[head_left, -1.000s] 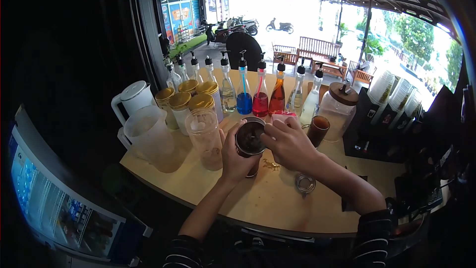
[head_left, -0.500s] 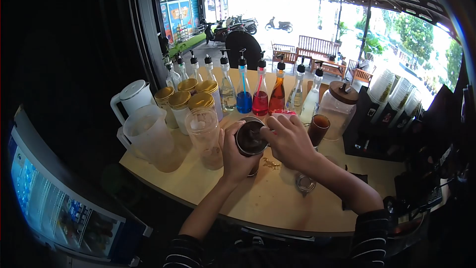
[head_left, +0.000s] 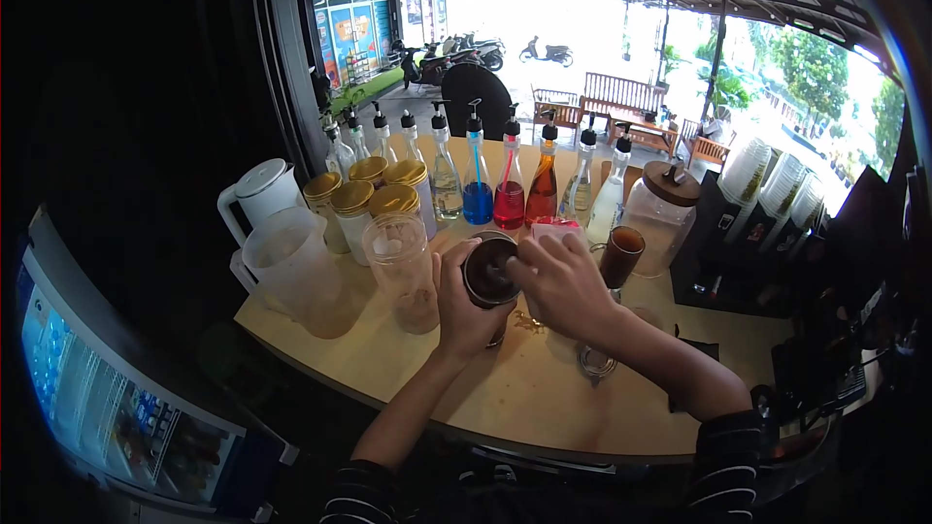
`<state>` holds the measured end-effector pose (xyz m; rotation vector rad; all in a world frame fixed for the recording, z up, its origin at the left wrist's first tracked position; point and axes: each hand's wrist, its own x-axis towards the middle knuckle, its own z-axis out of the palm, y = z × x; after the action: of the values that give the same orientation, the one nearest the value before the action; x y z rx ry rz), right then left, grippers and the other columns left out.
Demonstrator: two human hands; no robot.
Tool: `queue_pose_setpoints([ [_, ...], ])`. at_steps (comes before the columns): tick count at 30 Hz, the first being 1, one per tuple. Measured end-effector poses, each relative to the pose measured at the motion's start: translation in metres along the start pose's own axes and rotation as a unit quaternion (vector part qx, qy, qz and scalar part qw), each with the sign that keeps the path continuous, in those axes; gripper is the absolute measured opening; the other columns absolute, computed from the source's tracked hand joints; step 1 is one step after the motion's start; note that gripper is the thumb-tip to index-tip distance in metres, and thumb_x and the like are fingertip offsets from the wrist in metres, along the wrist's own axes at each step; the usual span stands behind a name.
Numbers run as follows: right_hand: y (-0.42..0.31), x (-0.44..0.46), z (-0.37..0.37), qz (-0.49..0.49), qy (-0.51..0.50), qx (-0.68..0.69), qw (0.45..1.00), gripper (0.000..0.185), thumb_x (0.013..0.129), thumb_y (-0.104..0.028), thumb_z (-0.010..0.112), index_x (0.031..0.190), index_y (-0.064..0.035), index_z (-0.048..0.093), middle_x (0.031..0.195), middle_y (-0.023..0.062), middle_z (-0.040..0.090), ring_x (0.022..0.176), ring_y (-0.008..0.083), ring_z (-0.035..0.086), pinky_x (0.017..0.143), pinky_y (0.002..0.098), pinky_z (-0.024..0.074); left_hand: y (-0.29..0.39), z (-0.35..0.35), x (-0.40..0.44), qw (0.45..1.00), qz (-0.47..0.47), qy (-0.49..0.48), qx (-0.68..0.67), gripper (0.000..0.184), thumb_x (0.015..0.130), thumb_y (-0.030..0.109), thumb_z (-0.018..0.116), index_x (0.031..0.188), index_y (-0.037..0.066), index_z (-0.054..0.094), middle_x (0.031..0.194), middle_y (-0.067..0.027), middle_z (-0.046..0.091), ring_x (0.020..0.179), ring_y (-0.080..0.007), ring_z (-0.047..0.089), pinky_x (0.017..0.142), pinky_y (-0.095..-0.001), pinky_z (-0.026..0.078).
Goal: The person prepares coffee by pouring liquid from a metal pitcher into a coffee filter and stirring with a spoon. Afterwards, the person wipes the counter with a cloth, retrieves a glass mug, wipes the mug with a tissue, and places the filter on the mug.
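My left hand (head_left: 464,315) is wrapped round a metal-rimmed cup (head_left: 491,272) that holds dark liquid. Over the cup's right rim, my right hand (head_left: 561,281) is closed in a pinch; what it grips is hidden by the fingers. Just left of the cup stands a clear plastic jar (head_left: 401,272). To the right of my right hand is a glass of brown liquid (head_left: 622,250). A small metal strainer-like piece (head_left: 596,361) lies on the counter below my right wrist. A pink packet (head_left: 557,227) shows behind my fingers.
Syrup bottles with pumps (head_left: 477,189) line the back of the wooden counter (head_left: 544,408). Gold-lidded jars (head_left: 394,200) and pitchers (head_left: 291,257) stand left. A wooden-lidded jar (head_left: 663,218) and a black cup rack (head_left: 723,262) are at right. A lit fridge (head_left: 116,388) is lower left.
My right hand has shifted slightly at the cup's rim, and its fingers have changed angle. My left hand still holds the cup in nearly the same place.
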<state>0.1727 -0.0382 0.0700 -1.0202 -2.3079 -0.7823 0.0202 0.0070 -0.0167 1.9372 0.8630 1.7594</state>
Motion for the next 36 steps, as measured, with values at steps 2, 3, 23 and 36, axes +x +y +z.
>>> queue_pose_setpoints([
  [2,0.001,0.002,-0.001,-0.015,0.004,-0.001,1.000,0.019,0.069,-0.012,0.063,0.086,-0.0084,0.057,0.096,0.0058,0.053,0.091,0.0197,0.053,0.075,0.0343,0.0380,0.000,-0.003,0.001,1.000,0.004,-0.013,0.017,0.080,0.059,0.015,0.082,0.127,0.009,0.040,0.126,-0.0086,0.051,0.124,-0.0280,0.045,0.114,-0.0541,0.005],
  [3,0.002,0.001,-0.002,-0.027,0.006,-0.001,1.000,0.019,0.068,-0.012,0.063,0.086,-0.0087,0.057,0.095,0.0058,0.053,0.091,0.0197,0.053,0.076,0.0346,0.0382,0.000,-0.004,0.002,1.000,0.004,-0.015,0.016,0.080,0.059,0.015,0.082,0.127,0.009,0.040,0.126,-0.0086,0.051,0.124,-0.0280,0.045,0.114,-0.0541,0.005],
  [23,0.030,0.016,-0.010,-0.147,-0.075,-0.035,0.986,0.011,0.075,-0.018,0.061,0.084,-0.0148,0.065,0.093,-0.0014,0.057,0.095,0.0132,0.052,0.082,0.0329,0.0375,0.004,-0.035,0.030,0.976,0.022,-0.213,0.025,0.087,0.057,0.019,0.086,0.132,0.012,0.043,0.133,-0.0058,0.052,0.126,-0.0242,0.047,0.115,-0.0524,0.008],
  [36,0.023,0.014,-0.006,-0.135,-0.023,0.002,0.991,0.009,0.072,-0.016,0.061,0.081,-0.0141,0.063,0.091,-0.0009,0.056,0.092,0.0135,0.053,0.075,0.0309,0.0377,0.004,-0.025,0.025,0.989,0.010,-0.146,0.005,0.079,0.059,0.021,0.084,0.126,0.012,0.045,0.123,-0.0071,0.056,0.120,-0.0255,0.050,0.114,-0.0489,0.014],
])
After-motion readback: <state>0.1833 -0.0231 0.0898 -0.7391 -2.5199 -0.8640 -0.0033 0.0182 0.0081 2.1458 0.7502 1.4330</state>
